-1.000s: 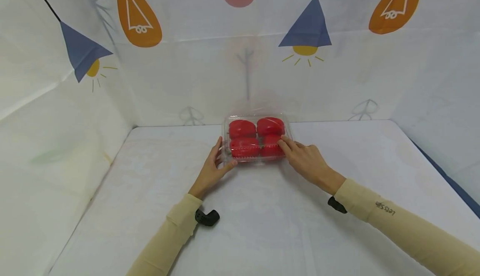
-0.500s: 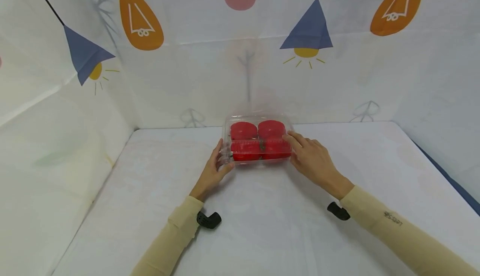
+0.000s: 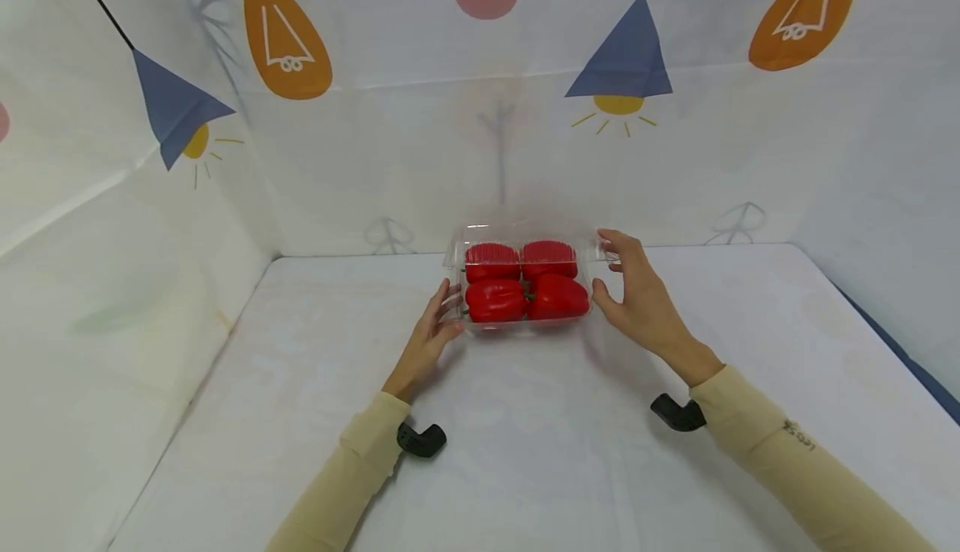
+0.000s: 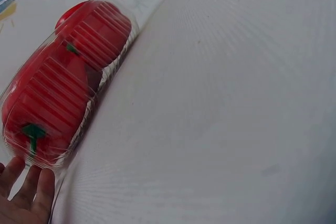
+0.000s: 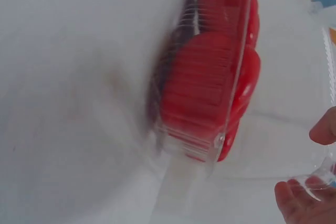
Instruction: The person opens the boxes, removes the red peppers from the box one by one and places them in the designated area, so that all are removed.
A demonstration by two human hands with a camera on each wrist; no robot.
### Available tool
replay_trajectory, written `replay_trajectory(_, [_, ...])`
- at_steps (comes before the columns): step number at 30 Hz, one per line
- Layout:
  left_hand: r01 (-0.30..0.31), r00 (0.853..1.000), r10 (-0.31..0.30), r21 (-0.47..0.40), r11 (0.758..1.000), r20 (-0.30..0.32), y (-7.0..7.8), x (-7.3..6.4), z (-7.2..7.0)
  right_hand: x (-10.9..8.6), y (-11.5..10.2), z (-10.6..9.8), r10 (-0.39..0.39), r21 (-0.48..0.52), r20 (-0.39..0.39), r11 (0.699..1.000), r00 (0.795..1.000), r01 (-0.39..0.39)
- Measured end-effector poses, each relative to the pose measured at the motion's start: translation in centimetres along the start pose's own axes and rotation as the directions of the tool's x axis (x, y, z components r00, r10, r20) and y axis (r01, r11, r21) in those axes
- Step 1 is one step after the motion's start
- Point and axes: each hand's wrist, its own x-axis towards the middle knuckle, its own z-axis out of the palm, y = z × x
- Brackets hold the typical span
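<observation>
Several red bell peppers (image 3: 497, 300) with green stems sit in two rows in a clear plastic clamshell box (image 3: 525, 325) at the table's far edge. Its hinged lid (image 3: 480, 235) stands raised and tilted over the back row. My left hand (image 3: 423, 343) rests at the box's left side, thumb at the front corner and fingers spread along the wall. In the left wrist view, fingertips (image 4: 44, 182) lie at the box's ribbed end wall. My right hand (image 3: 645, 306) has its fingers hooked at the lid's right corner, thumb apart beside the box.
A white table (image 3: 540, 452) carries the box. Behind it rises a white fabric backdrop (image 3: 420, 160) printed with lamps and bulbs, and more white fabric (image 3: 112, 302) closes the left side. Black wrist cameras (image 3: 422, 440) hang below both sleeves.
The lid has swung up and back off the front peppers. My right hand has moved up and right with the lid's corner, while my left hand stays beside the box.
</observation>
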Motion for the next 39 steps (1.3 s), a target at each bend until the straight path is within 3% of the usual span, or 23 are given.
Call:
replay_trajectory(4, [0.0,1.0,0.0,0.015,1.0,-0.009,0.0,0.1,0.0,0.8,0.2,-0.3,0.059,0.105,0.005,0.993,0.998,-0.059])
replay_trajectory(10, [0.032,0.997,-0.028,0.063,0.998,-0.072,0.0,0.1,0.1,2.1,0.2,-1.0,0.151,0.239,0.016,0.959,0.988,-0.15])
replay_trajectory(14, [0.086,0.992,-0.086,-0.002,0.996,-0.089,0.6,0.3,0.0,3.2,-1.0,-1.8,0.192,0.327,0.026,0.926,0.981,-0.19])
replay_trajectory(20, [0.168,0.982,-0.178,-0.137,0.976,-0.059,1.3,0.5,-0.2,4.7,-1.6,-2.4,0.263,0.382,0.058,0.886,0.963,-0.265])
replay_trajectory(28, [0.176,0.979,-0.19,-0.163,0.971,-0.073,0.3,0.4,-0.2,5.8,1.8,-1.0,0.312,0.428,0.067,0.849,0.948,-0.309])
replay_trajectory(39, [0.181,0.977,-0.197,-0.176,0.968,-0.079,0.5,0.1,-0.5,6.8,2.9,-0.3,0.356,0.493,0.107,0.792,0.928,-0.361])
